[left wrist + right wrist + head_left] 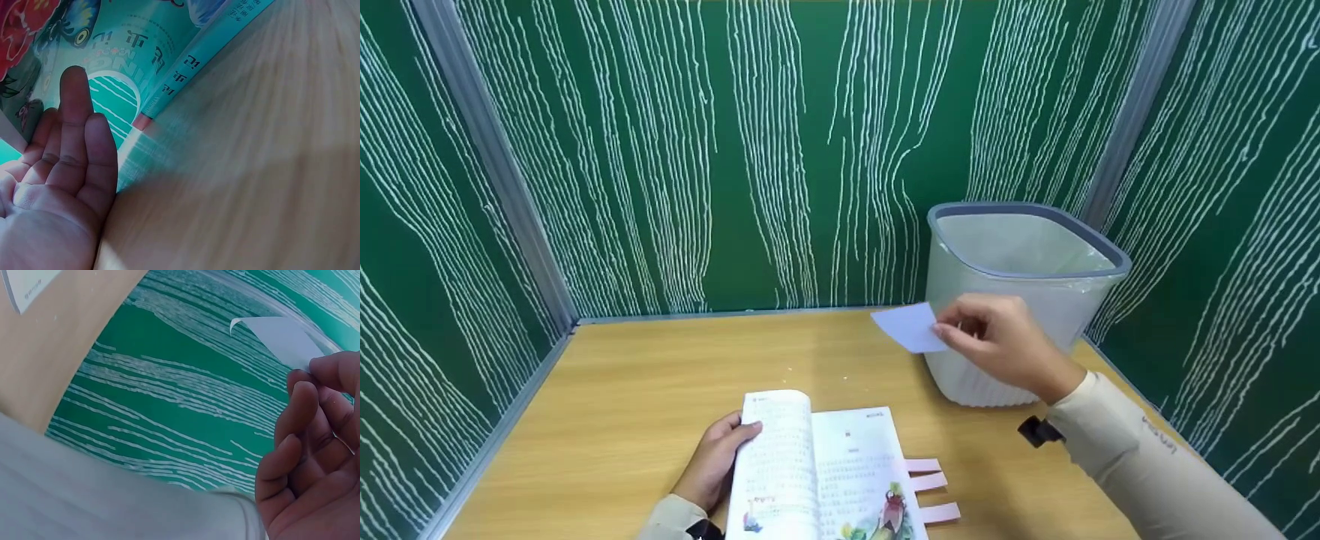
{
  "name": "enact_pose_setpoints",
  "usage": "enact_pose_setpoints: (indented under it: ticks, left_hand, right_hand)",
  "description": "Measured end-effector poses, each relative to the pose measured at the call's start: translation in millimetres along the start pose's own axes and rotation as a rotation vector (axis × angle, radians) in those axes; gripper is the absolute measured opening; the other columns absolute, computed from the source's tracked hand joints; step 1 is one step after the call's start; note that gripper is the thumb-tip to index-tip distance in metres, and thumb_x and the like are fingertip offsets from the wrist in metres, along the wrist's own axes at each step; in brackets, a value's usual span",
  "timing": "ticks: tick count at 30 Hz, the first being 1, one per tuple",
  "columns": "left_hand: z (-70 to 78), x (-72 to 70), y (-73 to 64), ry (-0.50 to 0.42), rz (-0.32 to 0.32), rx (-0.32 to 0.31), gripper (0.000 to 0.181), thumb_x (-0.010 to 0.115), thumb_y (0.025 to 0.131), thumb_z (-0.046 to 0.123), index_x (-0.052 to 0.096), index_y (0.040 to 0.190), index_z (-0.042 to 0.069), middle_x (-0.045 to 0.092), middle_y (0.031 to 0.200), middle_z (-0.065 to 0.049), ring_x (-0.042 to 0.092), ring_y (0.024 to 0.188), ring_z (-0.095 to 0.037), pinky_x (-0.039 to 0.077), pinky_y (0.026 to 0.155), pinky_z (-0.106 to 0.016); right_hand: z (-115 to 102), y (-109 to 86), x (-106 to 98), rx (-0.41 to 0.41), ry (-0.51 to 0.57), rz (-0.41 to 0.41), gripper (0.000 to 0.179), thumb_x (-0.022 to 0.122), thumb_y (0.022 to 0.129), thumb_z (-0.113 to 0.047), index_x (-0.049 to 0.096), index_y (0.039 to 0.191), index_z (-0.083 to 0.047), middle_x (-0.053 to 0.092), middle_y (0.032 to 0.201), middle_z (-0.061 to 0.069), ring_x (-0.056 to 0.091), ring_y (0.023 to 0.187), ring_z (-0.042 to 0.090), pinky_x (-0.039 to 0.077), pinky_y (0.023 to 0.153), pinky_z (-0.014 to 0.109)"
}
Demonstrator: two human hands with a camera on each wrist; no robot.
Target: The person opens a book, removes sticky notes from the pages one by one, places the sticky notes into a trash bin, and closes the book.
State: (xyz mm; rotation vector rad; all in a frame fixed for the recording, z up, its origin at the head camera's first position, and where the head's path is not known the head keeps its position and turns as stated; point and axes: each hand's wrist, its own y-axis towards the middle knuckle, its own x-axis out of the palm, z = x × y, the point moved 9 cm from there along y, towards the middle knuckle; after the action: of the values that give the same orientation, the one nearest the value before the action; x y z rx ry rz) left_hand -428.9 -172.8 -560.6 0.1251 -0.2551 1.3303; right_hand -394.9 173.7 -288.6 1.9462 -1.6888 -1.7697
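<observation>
My left hand holds an open book low in the head view, its thumb on the edge of the left page. In the left wrist view the fingers lie against the book's teal illustrated cover. Up to the right, my right hand pinches a small pale piece of paper between thumb and fingertips, in front of the bin and above the table. One corner of that paper curls in the right wrist view. Several pink paper tabs stick out from the book's right edge.
A translucent bin with a grey rim stands at the back right of the wooden table. Tiny white specks lie behind the book. Green panels with white wavy lines enclose the table at the back and sides.
</observation>
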Motion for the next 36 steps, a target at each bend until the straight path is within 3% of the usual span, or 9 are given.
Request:
enact_pose_setpoints:
  ticks: [12, 23, 36]
  left_hand:
    - [0.7, -0.2, -0.2, 0.017, 0.002, -0.011, 0.047, 0.058, 0.103, 0.020, 0.048, 0.142, -0.005, 0.074, 0.112, -0.009, 0.074, 0.099, -0.020, 0.061, 0.088, -0.032]
    - [-0.5, 1.0, 1.5, 0.006, -0.001, 0.002, 0.049, 0.060, 0.102, 0.021, 0.048, 0.141, -0.006, 0.075, 0.110, -0.009, 0.075, 0.097, -0.021, 0.061, 0.087, -0.033]
    - [0.0, 2.1, -0.3, -0.022, -0.015, -0.009, 0.047, 0.058, 0.103, 0.018, 0.046, 0.143, -0.006, 0.074, 0.113, -0.009, 0.074, 0.100, -0.020, 0.061, 0.089, -0.032]
  right_hand:
    - [10.8, 12.7, -30.4, 0.066, -0.080, 0.042, 0.006, 0.078, 0.094, -0.019, 0.077, 0.095, -0.025, 0.067, 0.081, -0.012, 0.058, 0.070, 0.011, 0.053, 0.060, 0.022]
    - [16.7, 15.8, -60.4, 0.096, -0.170, 0.141, 0.007, 0.076, 0.096, -0.025, 0.080, 0.098, -0.021, 0.072, 0.085, -0.006, 0.058, 0.071, 0.012, 0.053, 0.061, 0.018]
    - [24.1, 18.1, -73.1, 0.133, -0.192, 0.174, 0.005, 0.076, 0.095, -0.026, 0.079, 0.098, -0.023, 0.071, 0.085, -0.009, 0.059, 0.071, 0.011, 0.054, 0.061, 0.016]
